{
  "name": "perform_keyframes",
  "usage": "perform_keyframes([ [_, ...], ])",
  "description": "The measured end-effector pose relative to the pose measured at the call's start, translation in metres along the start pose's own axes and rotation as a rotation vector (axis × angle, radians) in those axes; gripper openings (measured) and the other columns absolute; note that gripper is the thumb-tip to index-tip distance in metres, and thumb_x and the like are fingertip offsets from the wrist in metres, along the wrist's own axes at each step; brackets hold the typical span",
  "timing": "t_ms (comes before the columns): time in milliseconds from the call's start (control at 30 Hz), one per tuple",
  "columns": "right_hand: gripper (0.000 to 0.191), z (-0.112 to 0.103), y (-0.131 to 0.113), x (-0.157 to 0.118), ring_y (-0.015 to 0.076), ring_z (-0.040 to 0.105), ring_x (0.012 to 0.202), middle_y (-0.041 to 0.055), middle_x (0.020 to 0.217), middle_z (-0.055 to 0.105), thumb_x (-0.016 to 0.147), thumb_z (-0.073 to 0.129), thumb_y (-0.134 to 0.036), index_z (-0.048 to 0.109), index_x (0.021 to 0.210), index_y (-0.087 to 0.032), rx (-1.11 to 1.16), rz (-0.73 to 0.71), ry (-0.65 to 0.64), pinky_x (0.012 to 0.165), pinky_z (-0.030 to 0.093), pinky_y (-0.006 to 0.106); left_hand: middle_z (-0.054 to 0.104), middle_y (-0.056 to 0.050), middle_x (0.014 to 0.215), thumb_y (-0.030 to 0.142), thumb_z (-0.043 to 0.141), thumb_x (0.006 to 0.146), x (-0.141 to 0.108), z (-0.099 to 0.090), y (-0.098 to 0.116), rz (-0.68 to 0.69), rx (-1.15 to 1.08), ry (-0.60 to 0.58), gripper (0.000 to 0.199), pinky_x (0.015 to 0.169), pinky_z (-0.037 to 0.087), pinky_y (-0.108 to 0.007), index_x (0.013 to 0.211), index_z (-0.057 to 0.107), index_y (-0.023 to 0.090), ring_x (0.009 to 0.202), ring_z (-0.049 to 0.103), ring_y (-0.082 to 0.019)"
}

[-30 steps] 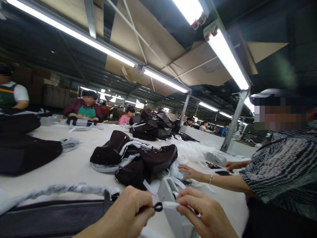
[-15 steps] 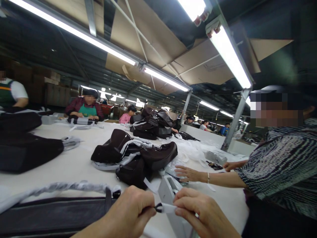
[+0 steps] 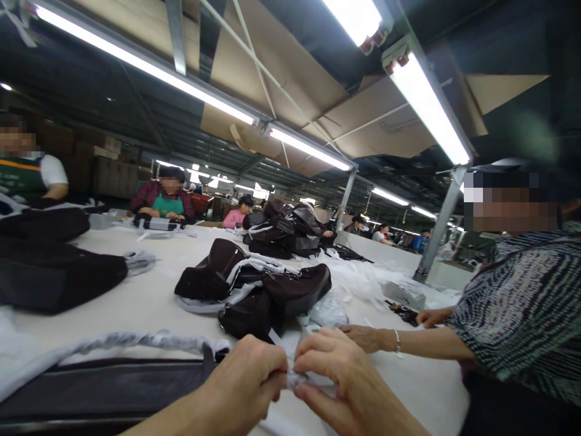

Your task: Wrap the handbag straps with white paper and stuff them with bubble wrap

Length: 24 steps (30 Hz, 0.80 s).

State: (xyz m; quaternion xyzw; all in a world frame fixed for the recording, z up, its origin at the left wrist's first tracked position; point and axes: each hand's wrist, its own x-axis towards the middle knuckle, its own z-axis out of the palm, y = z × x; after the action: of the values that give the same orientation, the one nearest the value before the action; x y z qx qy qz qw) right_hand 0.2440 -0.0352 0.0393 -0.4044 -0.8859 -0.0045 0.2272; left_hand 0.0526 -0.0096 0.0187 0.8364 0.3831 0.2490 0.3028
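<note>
My left hand (image 3: 254,378) is closed in a pinch above the right end of a black bag (image 3: 104,390). Its fingertips hold a small black strap loop, now mostly covered by a white wrapping strip (image 3: 295,379). My right hand (image 3: 340,378) meets it from the right, thumb and fingers closed on that thin white strip. The fingertips of both hands almost touch, and the strip's wrapped part is partly hidden between them. The black bag lies below my left forearm. Its long handle (image 3: 136,344) is wound in whitish wrapping.
Black bags (image 3: 254,281) lie piled ahead on the white table (image 3: 158,315), with a larger heap (image 3: 284,227) behind. More dark bags (image 3: 59,272) are at left. A co-worker's hand (image 3: 363,338) reaches close beside my right hand. Crumpled white wrapping (image 3: 363,275) lies beyond.
My right hand has moved left, up against my left hand. The black loop that showed between them is now covered by white strip. The co-worker's hand has shifted slightly right and lower.
</note>
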Motion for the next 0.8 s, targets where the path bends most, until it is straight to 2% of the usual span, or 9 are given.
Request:
perform_keyframes([
  [67,0.013,0.003,-0.001,0.003,0.0196,0.062,0.083,0.0000,0.086,0.073,0.075,0.071,-0.007,0.068,0.076,-0.020,-0.022,-0.002,0.038,0.078,0.037,0.034,0.061,0.001,0.056,0.012,0.050,0.083,-0.002,-0.005,0.003,0.007,0.078,-0.013,0.025,0.054,0.036,-0.022,0.062,0.063,0.018,0.053,0.057,-0.014],
  [133,0.015,0.003,0.001,0.005,0.0192,0.061,0.081,-0.0006,0.084,0.072,0.073,0.068,-0.005,0.066,0.073,-0.020,-0.027,0.012,0.049,0.077,0.035,0.034,0.072,-0.003,0.075,0.015,0.061,0.081,-0.007,-0.014,0.004,0.062,0.209,0.002,0.013,0.066,0.041,-0.026,0.076,0.072,0.020,0.072,0.064,-0.020],
  [167,0.015,0.003,0.003,0.005,0.0188,0.061,0.082,-0.0013,0.084,0.073,0.074,0.067,-0.005,0.065,0.073,-0.020,-0.013,0.027,0.045,0.078,0.035,0.034,0.075,-0.005,0.088,0.016,0.067,0.077,-0.010,-0.019,0.004,0.087,0.267,0.011,0.014,0.073,0.043,-0.029,0.087,0.075,0.021,0.083,0.065,-0.024],
  [233,0.016,0.000,0.006,0.005,0.0182,0.062,0.083,-0.0023,0.085,0.073,0.076,0.067,-0.005,0.064,0.072,-0.020,0.021,0.049,0.021,0.080,0.035,0.034,0.074,-0.007,0.106,0.016,0.076,0.071,-0.019,-0.029,0.001,0.078,0.319,0.007,0.037,0.086,0.043,-0.035,0.107,0.074,0.023,0.101,0.062,-0.030],
  [333,0.016,-0.002,0.009,0.005,0.0180,0.062,0.083,-0.0023,0.085,0.072,0.077,0.067,-0.006,0.063,0.071,-0.020,0.041,0.039,-0.011,0.081,0.035,0.035,0.072,-0.009,0.109,0.016,0.077,0.071,-0.034,-0.037,-0.009,0.002,0.307,-0.030,0.043,0.095,0.041,-0.040,0.113,0.074,0.022,0.108,0.059,-0.031],
  [433,0.015,-0.003,0.009,0.007,0.0180,0.061,0.083,-0.0024,0.086,0.073,0.078,0.067,-0.007,0.063,0.072,-0.020,0.041,0.043,-0.019,0.081,0.035,0.035,0.069,-0.010,0.115,0.016,0.071,0.075,-0.043,-0.034,-0.018,0.029,0.277,-0.011,0.042,0.104,0.037,-0.042,0.116,0.072,0.020,0.112,0.058,-0.030],
  [567,0.014,-0.003,0.007,0.008,0.0185,0.060,0.084,-0.0026,0.087,0.072,0.081,0.065,-0.010,0.064,0.072,-0.021,0.036,0.053,-0.043,0.080,0.035,0.035,0.069,-0.009,0.110,0.015,0.058,0.085,-0.045,-0.021,-0.029,0.095,0.272,0.052,0.024,0.097,0.041,-0.039,0.103,0.072,0.019,0.104,0.060,-0.028],
  [667,0.013,-0.005,0.005,0.008,0.0190,0.060,0.085,-0.0024,0.088,0.072,0.082,0.066,-0.011,0.064,0.074,-0.021,0.024,0.043,-0.077,0.081,0.035,0.035,0.069,-0.008,0.106,0.014,0.052,0.089,-0.043,-0.015,-0.037,0.153,0.263,0.087,0.021,0.089,0.043,-0.035,0.097,0.071,0.019,0.098,0.060,-0.025],
  [800,0.012,-0.006,-0.001,0.009,0.0189,0.061,0.086,-0.0020,0.089,0.072,0.083,0.068,-0.011,0.065,0.077,-0.021,-0.018,0.030,-0.115,0.082,0.035,0.035,0.068,-0.006,0.101,0.016,0.053,0.091,-0.043,-0.011,-0.046,0.204,0.188,0.149,0.018,0.085,0.043,-0.030,0.091,0.071,0.020,0.095,0.060,-0.021],
])
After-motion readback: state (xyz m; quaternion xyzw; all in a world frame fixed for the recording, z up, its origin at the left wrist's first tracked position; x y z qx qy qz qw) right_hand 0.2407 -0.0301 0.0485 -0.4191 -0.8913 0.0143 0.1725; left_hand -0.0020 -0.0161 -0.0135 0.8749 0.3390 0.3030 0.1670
